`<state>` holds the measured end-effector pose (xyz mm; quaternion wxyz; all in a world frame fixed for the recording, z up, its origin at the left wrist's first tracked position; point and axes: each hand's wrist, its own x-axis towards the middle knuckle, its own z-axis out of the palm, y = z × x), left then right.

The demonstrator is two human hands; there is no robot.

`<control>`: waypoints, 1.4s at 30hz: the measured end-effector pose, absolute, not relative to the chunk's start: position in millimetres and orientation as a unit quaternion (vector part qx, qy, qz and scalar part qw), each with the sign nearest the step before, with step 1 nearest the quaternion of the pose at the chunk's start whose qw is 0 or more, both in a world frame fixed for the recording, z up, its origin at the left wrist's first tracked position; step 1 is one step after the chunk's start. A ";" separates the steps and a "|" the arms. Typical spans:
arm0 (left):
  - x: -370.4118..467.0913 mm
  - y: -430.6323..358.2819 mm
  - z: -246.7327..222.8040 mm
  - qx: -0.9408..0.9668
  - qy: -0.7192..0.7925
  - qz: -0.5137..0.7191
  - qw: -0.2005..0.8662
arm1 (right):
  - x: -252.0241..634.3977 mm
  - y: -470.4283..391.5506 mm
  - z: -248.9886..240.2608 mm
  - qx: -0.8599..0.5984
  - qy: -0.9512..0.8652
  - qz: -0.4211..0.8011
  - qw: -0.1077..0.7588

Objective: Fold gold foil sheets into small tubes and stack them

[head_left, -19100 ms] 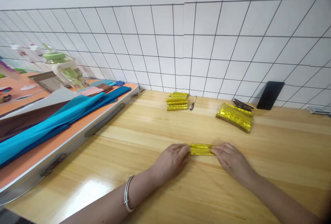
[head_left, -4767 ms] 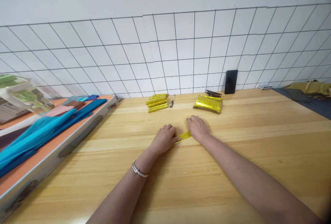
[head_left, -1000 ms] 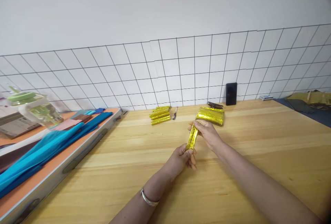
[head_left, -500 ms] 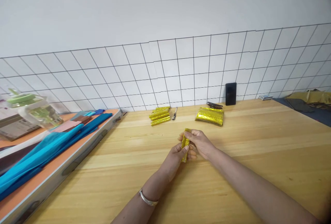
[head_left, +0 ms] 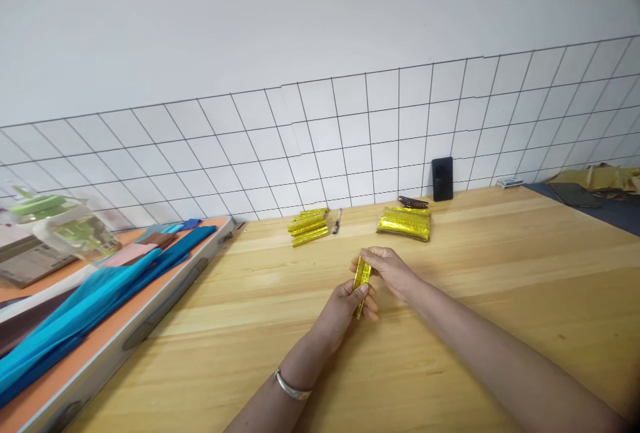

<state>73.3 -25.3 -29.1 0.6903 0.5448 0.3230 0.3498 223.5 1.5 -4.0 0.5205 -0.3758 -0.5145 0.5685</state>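
A narrow folded strip of shiny gold foil paper (head_left: 362, 275) is held between both hands above the wooden table (head_left: 225, 339). My left hand (head_left: 350, 298) pinches its lower part with the thumb on top. At the upper end, my right hand (head_left: 387, 266) grips it between thumb and fingers. Beyond them lie several folded gold strips (head_left: 307, 226) in a small pile, with a pen (head_left: 337, 221) beside it. A stack of flat gold foil sheets (head_left: 404, 224) rests farther right.
A black phone (head_left: 443, 178) leans on the tiled wall, near a dark clip-like object (head_left: 413, 202). On the left stands an orange-topped tray (head_left: 127, 309) with blue cloth (head_left: 95, 303) and a green-lidded jug (head_left: 65, 223). Brown paper (head_left: 600, 178) lies at far right.
My view has shifted slightly. The strip looks narrower and more tilted, and both hands have shifted a little on it.
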 end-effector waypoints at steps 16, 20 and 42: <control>69.9 -21.1 -28.8 0.556 0.339 0.333 0.682 | 253.9 16.4 3.6 -0.391 -0.648 0.516 0.401; 68.7 -19.2 -27.6 0.547 0.354 0.340 0.678 | 253.5 20.2 0.1 -0.410 -0.640 0.476 0.443; 27.4 21.4 -32.1 0.498 0.477 0.603 0.402 | 233.9 8.3 -23.7 -0.386 -0.685 0.544 0.292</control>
